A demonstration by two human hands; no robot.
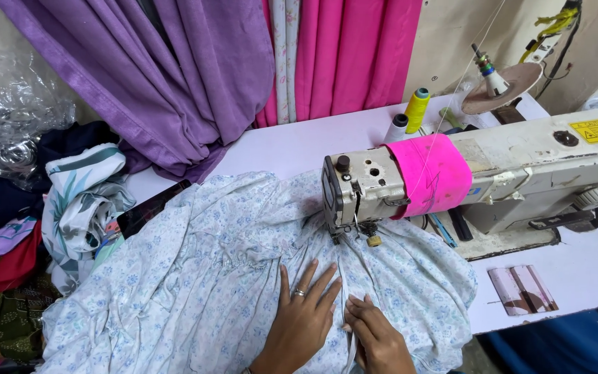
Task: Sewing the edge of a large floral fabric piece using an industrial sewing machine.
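Head view. A pale blue floral fabric (195,277) lies heaped over the near left part of the white desk (576,277), spilling past its near edge, with a gathered seam running toward the needle area of the cream sewing machine (493,173). The left hand (304,315) lies flat on the cloth, fingers spread apart, a ring on one finger, palm pressing the fabric down just short of the presser foot. The right hand (378,336) sits just beside it, toward the near edge, its fingers drawn together and pinching a folded edge of the same cloth; how firm that pinch is cannot be told.

The risks, as I judge them: the left fingertips point straight at the needle and lie near it, so a hand drifting forward with the cloth could reach the needle. The gathers are bunched under the machine head, and a loose fold could slide beneath the foot and be caught in the seam. The bulk hanging off the near edge may drag and pull the line crooked.

A pink band (434,173) wraps the machine arm. A yellow thread cone (417,107) and a white one stand behind it toward the far edge, before purple (174,76) and pink curtains (344,55). A small card (522,289) lies near the right near corner.
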